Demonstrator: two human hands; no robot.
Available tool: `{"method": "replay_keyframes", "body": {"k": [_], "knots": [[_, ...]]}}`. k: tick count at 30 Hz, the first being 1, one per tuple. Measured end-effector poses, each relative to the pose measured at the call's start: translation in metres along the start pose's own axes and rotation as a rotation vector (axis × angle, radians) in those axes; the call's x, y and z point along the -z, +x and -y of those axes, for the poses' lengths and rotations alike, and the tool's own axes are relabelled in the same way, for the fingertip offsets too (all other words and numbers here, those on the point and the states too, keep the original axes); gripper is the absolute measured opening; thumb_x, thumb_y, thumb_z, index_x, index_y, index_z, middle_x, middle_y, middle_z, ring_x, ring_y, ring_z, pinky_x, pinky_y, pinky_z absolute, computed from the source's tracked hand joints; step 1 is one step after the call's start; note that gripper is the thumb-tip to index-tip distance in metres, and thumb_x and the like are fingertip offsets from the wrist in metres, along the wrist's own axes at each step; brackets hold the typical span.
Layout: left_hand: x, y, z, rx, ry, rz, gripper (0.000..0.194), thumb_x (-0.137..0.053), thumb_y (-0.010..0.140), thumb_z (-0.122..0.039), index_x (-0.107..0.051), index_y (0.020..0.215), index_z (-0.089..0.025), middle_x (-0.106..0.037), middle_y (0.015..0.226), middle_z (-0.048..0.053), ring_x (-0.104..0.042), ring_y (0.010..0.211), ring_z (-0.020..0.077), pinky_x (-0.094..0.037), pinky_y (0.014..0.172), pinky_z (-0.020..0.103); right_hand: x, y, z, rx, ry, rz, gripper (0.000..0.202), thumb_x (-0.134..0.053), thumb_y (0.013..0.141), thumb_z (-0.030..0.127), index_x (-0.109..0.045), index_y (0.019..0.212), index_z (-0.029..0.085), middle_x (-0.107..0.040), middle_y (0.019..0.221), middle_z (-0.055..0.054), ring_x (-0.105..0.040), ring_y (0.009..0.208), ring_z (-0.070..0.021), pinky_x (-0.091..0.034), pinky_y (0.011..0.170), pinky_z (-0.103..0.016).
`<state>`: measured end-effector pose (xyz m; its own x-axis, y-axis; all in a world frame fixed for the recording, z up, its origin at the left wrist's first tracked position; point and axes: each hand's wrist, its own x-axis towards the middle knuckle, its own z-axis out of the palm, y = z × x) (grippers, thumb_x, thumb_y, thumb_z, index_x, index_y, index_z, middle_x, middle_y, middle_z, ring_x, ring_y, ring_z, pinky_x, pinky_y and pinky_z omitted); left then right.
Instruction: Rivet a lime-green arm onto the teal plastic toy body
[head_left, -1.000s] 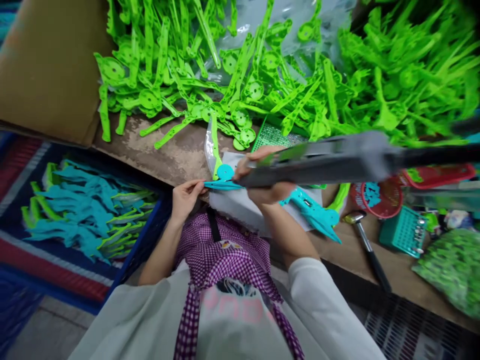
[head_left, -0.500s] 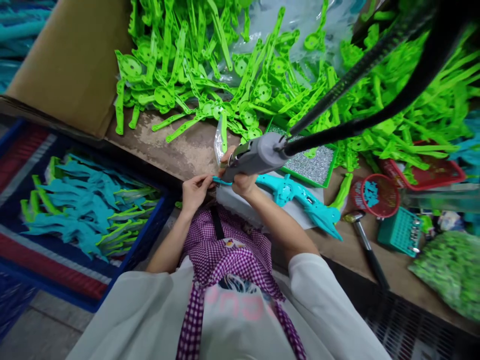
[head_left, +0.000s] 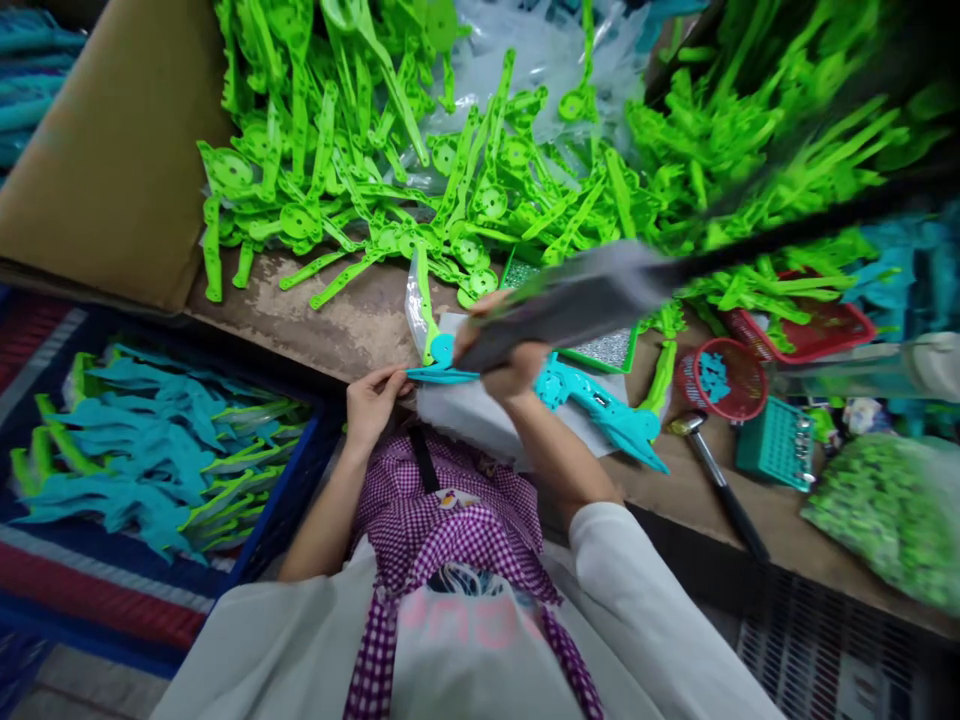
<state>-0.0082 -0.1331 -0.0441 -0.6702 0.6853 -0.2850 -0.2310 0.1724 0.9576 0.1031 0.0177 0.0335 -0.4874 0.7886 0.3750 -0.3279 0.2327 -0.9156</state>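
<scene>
My right hand (head_left: 513, 362) is wrapped around a grey electric screwdriver (head_left: 574, 295), which is blurred and tilted, with a black cable running off to the upper right. Its tip is hidden. Between thumb and fingers, my left hand (head_left: 373, 408) pinches the pointed left end of a long turquoise plastic part (head_left: 441, 375) at the table's front edge. The screwdriver and right hand cover the middle of that part. More turquoise plastic with a round hub (head_left: 600, 405) stretches out right of my right wrist, over a white sheet (head_left: 480, 415). I cannot tell whether it is one piece with the left end.
Lime-green plastic parts (head_left: 300, 215) are heaped at the back. A green tray (head_left: 600, 348) holds small screws. Farther right are a red basket (head_left: 721, 380), a hammer (head_left: 720, 485) and a teal box (head_left: 776, 440). A blue crate (head_left: 277, 500) of turquoise and green parts stands left.
The screwdriver has swung to the right and lies flatter, still in my right hand. More of the turquoise part shows beside my left hand, which keeps its pinch. The view has shifted slightly right.
</scene>
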Motion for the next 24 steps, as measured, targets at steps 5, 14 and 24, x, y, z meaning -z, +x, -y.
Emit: {"method": "replay_keyframes", "body": {"k": [5, 14, 24], "knots": [[0.0, 0.0, 0.0, 0.03, -0.023, -0.051, 0.051, -0.088, 0.064, -0.052, -0.081, 0.097, -0.013, -0.08, 0.081, 0.007, -0.077, 0.069, 0.02, -0.066, 0.073, 0.032, 0.083, 0.048, 0.008, 0.164, -0.21, -0.471, 0.055, -0.061, 0.076, 0.08, -0.06, 0.084, 0.026, -0.048, 0.053, 0.007, -0.05, 0.038, -0.0123, -0.038, 0.037, -0.027], [-0.001, 0.003, 0.0, 0.025, 0.001, -0.099, 0.04, -0.088, 0.063, -0.042, -0.08, 0.091, -0.014, -0.078, 0.077, 0.005, -0.075, 0.064, 0.0177, -0.065, 0.068, 0.029, 0.13, 0.069, -0.027, 0.041, -0.351, -0.559, 0.069, -0.041, 0.077, 0.092, -0.058, 0.082, 0.026, -0.044, 0.058, 0.005, -0.06, 0.05, -0.0166, -0.049, 0.046, -0.032], [-0.005, 0.003, -0.006, 0.047, 0.045, -0.133, 0.044, -0.088, 0.06, -0.045, -0.079, 0.089, -0.014, -0.077, 0.076, 0.005, -0.074, 0.064, 0.018, -0.064, 0.068, 0.029, 0.135, 0.063, -0.032, -0.062, -0.332, -0.515, 0.07, -0.041, 0.074, 0.096, -0.057, 0.084, 0.028, -0.052, 0.06, 0.002, -0.067, 0.062, -0.0214, -0.054, 0.055, -0.037]]}}
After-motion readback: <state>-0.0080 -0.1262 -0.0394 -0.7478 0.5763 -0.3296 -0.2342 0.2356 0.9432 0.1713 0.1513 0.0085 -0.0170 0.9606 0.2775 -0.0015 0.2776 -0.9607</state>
